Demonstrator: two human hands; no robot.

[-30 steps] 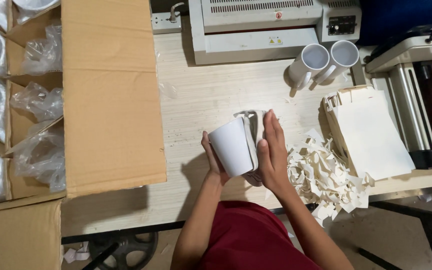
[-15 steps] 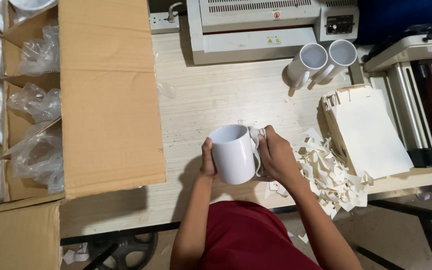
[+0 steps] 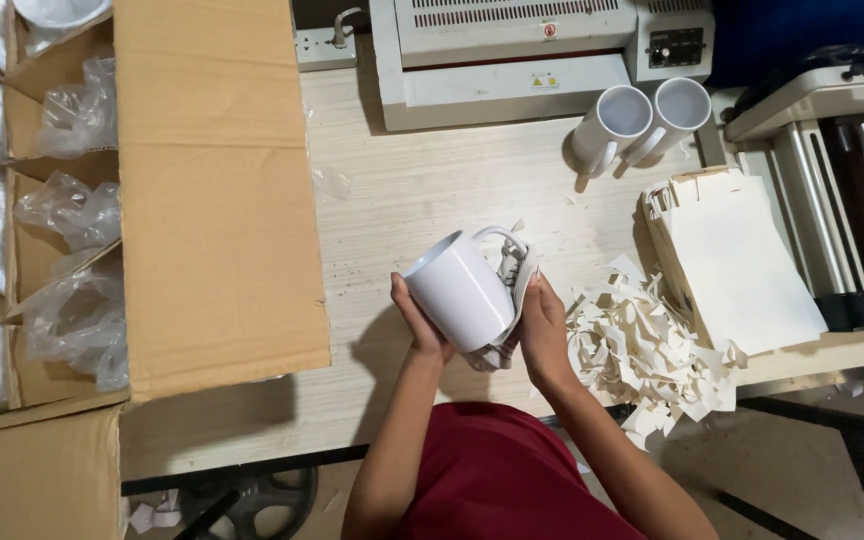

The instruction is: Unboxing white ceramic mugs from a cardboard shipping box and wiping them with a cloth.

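White mug (image 3: pixel 460 290) at frame centre, held above the table (image 3: pixel 422 190), tilted with its mouth toward the upper left and handle up top right. Left hand (image 3: pixel 420 325) cups it from the lower left, fingers wrapped against the base and side. Right hand (image 3: pixel 544 330) is on the lower right side, fingers curled around a white cloth (image 3: pixel 512 290) pressed against the mug wall; the cloth bunches up past the handle. Both hands closed on the mug, no gap visible.

Just right of the right hand: heap of cream paper scraps (image 3: pixel 642 350) on the table edge. Beyond it, right of centre, a stack of flat cream cardboard pieces (image 3: pixel 742 260). Upper right of centre: two more white mugs (image 3: pixel 642 120) side by side, tipped, mouths facing the camera. Behind them along the top edge, a grey-white laminator-type machine (image 3: pixel 512 50); power strip (image 3: pixel 327 45) to its left. Far right: another machine with metal rollers (image 3: pixel 832 200).

Left side of frame: big open cardboard box (image 3: pixel 212 200), flap laid over the table, with compartments holding mugs in clear plastic bags (image 3: pixel 62 215). Person's red garment (image 3: pixel 502 470) at bottom centre.
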